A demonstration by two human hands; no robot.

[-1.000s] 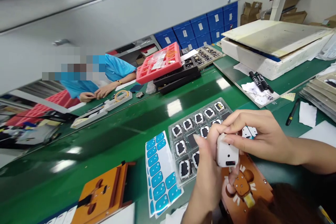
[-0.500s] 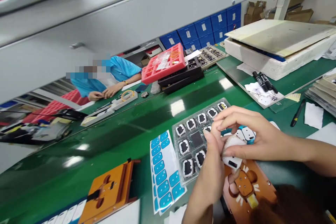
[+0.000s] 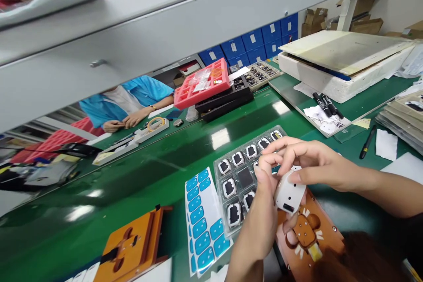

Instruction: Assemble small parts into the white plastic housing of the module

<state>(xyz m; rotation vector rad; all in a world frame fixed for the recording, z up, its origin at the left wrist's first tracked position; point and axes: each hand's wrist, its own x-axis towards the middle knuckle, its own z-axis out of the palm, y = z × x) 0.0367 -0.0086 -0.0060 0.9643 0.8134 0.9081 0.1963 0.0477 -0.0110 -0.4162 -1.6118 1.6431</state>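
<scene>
Mid-frame, green tabletop (image 3: 139, 176) is bearing a tray (image 3: 226, 176) of white-edged parts (image 3: 229, 188); left hand (image 3: 262, 216) and right hand (image 3: 313, 163) are grasping a casing (image 3: 284, 191).

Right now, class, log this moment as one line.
left hand: holding small white rounded casing | right hand: gripping same casing | nearby: clear plastic compartment tray, blue-stickered white sheet

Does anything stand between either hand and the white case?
Nothing visible does: the left hand holds the white case from one side, and the right hand touches it directly.
</scene>
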